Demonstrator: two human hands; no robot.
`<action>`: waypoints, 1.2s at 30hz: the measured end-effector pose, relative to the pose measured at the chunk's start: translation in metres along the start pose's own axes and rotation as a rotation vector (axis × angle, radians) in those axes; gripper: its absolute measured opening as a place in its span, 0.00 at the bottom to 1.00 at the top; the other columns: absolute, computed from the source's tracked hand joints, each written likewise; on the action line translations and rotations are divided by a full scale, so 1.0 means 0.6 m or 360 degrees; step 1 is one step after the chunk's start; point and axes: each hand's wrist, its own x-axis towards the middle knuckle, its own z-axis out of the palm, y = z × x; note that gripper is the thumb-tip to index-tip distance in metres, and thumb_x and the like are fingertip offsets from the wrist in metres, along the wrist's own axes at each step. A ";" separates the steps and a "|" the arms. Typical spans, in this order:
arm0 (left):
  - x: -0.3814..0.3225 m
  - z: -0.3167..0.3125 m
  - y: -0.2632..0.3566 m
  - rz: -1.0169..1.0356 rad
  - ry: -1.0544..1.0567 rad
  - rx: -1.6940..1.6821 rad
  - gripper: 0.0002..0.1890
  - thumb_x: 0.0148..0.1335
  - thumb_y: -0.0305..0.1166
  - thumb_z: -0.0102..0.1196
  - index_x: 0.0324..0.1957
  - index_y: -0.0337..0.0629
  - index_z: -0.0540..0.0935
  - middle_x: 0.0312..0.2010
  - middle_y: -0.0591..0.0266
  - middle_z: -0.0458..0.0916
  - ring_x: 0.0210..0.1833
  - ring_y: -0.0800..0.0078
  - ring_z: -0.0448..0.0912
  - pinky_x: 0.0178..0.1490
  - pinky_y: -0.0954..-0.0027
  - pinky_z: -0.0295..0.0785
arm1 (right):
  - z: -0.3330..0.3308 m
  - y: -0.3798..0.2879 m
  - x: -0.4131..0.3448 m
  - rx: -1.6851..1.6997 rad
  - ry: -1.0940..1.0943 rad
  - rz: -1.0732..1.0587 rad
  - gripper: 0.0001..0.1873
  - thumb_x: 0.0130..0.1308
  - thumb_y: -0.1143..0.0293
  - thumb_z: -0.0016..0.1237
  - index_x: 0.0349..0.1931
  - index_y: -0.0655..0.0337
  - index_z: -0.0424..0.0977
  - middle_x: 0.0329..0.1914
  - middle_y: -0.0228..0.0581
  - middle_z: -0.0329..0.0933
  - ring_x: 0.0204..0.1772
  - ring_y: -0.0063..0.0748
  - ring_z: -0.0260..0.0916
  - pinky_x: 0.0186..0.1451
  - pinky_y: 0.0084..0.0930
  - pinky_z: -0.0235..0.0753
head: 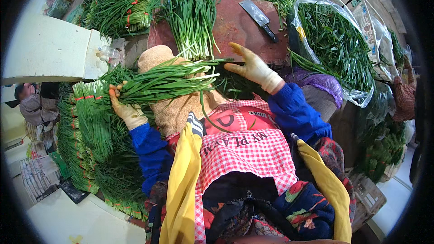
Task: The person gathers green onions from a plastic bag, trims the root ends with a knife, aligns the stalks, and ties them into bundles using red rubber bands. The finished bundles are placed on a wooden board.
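Observation:
My left hand [127,106], in a stained light glove, is closed around the leafy end of a bunch of garlic chives [166,81]. The bunch lies sideways above my lap, its pale stem ends pointing right. Just right of those ends, my right hand [252,66], also gloved, is held with thumb and fingers apart and nothing between them. Ahead, a loose pile of chives [195,20] rests on a dark red board [230,27]. A cleaver [256,13] with a black handle lies on the board's right part.
Chive bundles tied with red bands [135,3] lie at upper left, and more bundles [81,142] are stacked at my left. A clear plastic bag of loose greens [332,37] stands at right. Other people [39,103] are at the far left and far right [404,91]. A plastic crate [368,196] is at lower right.

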 end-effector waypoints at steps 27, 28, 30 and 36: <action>0.026 -0.107 -0.005 -0.0361 -0.0096 -0.0239 0.15 0.75 0.41 0.45 0.45 0.49 0.85 0.38 0.60 0.86 0.47 0.55 0.81 0.56 0.46 0.76 | -0.057 -0.011 -0.105 -0.1299 -0.0944 0.0460 0.32 0.58 0.58 0.59 0.63 0.57 0.70 0.58 0.48 0.78 0.59 0.51 0.75 0.59 0.41 0.76; 0.028 -0.107 -0.005 -0.0419 -0.0329 -0.0302 0.15 0.74 0.41 0.45 0.46 0.49 0.85 0.38 0.60 0.86 0.48 0.54 0.81 0.58 0.45 0.75 | -0.059 -0.021 -0.098 -0.1111 -0.0621 0.0261 0.32 0.57 0.59 0.61 0.62 0.58 0.70 0.59 0.50 0.77 0.60 0.52 0.75 0.59 0.42 0.76; 0.028 -0.107 -0.007 -0.0381 -0.0168 -0.0258 0.15 0.74 0.41 0.45 0.46 0.49 0.85 0.39 0.60 0.86 0.48 0.55 0.80 0.58 0.45 0.75 | -0.065 -0.047 -0.072 -0.0788 -0.0112 -0.0148 0.37 0.54 0.59 0.64 0.64 0.59 0.66 0.64 0.54 0.72 0.64 0.54 0.72 0.61 0.41 0.75; 0.029 -0.108 -0.022 -0.0448 -0.0238 -0.0306 0.15 0.74 0.41 0.45 0.45 0.48 0.85 0.40 0.58 0.87 0.48 0.56 0.81 0.59 0.48 0.74 | 0.013 -0.098 0.031 0.0454 -0.0592 -0.0162 0.50 0.56 0.59 0.69 0.74 0.59 0.54 0.64 0.43 0.69 0.40 0.25 0.71 0.42 0.26 0.77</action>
